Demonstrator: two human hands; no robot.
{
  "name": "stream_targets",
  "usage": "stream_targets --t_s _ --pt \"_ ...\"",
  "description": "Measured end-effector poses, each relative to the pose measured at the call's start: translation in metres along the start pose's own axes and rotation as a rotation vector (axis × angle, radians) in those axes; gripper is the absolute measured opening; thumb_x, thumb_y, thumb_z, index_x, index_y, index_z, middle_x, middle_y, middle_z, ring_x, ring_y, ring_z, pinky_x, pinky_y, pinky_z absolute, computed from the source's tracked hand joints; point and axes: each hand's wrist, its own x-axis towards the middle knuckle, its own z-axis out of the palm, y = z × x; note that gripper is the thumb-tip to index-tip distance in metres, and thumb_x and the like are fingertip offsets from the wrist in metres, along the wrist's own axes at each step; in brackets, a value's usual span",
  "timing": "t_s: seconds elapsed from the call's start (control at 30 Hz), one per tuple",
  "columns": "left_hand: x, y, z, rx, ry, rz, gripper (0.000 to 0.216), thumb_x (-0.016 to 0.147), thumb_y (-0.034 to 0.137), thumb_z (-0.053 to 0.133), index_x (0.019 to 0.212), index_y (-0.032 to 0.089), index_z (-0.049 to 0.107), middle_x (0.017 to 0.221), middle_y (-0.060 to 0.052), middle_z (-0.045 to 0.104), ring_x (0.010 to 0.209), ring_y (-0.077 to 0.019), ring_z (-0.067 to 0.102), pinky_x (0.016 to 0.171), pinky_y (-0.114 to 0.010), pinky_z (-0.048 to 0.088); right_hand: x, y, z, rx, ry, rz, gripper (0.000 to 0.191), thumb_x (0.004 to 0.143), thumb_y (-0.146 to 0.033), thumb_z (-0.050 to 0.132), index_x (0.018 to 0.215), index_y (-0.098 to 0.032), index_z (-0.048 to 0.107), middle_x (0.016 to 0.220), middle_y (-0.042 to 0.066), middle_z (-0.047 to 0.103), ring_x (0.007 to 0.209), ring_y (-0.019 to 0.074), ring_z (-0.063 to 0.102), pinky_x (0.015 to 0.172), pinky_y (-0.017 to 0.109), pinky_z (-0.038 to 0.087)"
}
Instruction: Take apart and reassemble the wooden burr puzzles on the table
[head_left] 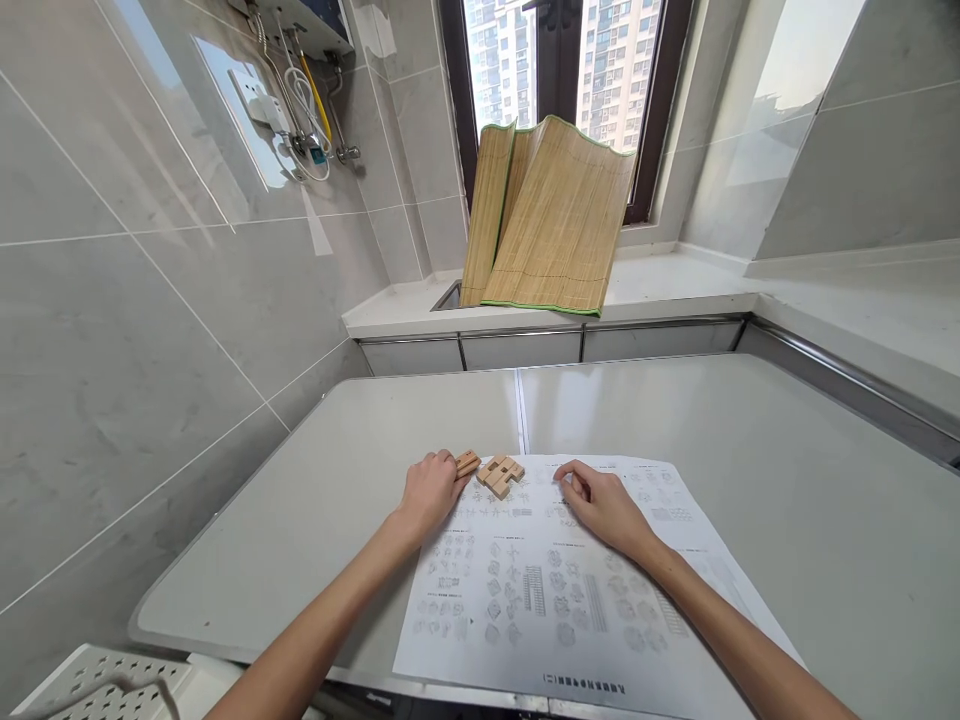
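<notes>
Your L hand (433,490) is closed at the far L corner of the sheet, thumb & fingers gripping a couple of wooden sticks (467,463) that poke out past the fingertips, side by side. Exact no. of sticks under the fingers: can't tell. Just to the R of them, nearly touching, is the wooden block cluster (501,476), pale notched pcs. lying together on the sheet nr. its far edge, w/ a small dark gap in the middle. It sits btwn your two hands, closer to the L one.

Your R hand (600,505) is loosely curled over the far part of the sheet, thumb & index close together, well apart from the blocks. Can't tell if anything's inside the curl.

The printed sheet (517,640) is white w/ rows of small diagrams & text; its heading, along the edge nearest you, is upside down from your side. It lies on the pale tabletop (285,570), overhanging the near edge a bit. A seam (522,410) runs across the tabletop beyond the blocks.

Farther back, a folded bamboo mat (562,225) w/ green edging stands on the white counter (675,285), leaning in front of the window (559,70).
</notes>
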Motion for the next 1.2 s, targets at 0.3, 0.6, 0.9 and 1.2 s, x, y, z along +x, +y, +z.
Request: stream_targets --t_s 0.3,0.6,0.9,1.2 --pt "0.003 0.002 0.009 0.079 -0.035 0.039 0.016 0.093 0.014 0.053 0.100 0.017 0.066 0.109 -0.014 0.065 0.098 -0.0291 0.062 0.072 -0.034 0.049 -0.002 -0.003 -0.001 0.012 -0.016 0.005 0.024 0.097 -0.041 0.047 0.092 -0.026 0.065 0.059 -0.005 0.042 0.056 0.0183 0.044 0.057 0.029 0.035" --pt "-0.009 -0.020 0.013 -0.074 0.073 -0.069 0.023 0.097 0.009 0.037 0.103 0.013 0.058 0.111 -0.021 0.063 0.104 -0.0332 0.058 0.092 -0.047 0.046 0.000 -0.005 0.000 0.062 -0.006 0.005 0.021 0.095 -0.039 0.048 0.089 -0.027 0.064 0.058 -0.006 0.040 0.056 0.0188 0.042 0.058 0.030 0.033" --pt "-0.001 -0.005 -0.024 -0.752 -0.004 -0.005 0.020 0.102 0.035 0.032 0.099 0.021 0.046 0.087 -0.005 0.058 0.076 -0.0211 0.060 0.065 -0.031 0.048 0.001 -0.007 0.000 0.259 0.031 0.045 0.021 0.089 -0.044 0.060 0.085 -0.025 0.069 0.057 -0.006 0.040 0.055 0.0165 0.039 0.058 0.029 0.031" --pt "0.019 0.083 -0.036 -1.461 -0.444 0.233 0.022 0.094 0.040 0.043 0.091 0.019 0.052 0.079 -0.001 0.061 0.051 -0.0090 0.045 0.044 -0.022 0.032 0.011 -0.007 -0.013 0.700 0.008 0.166 0.050 0.092 -0.071 0.053 0.105 -0.024 0.064 0.070 -0.005 0.052 0.048 0.0113 0.040 0.046 0.025 0.032"
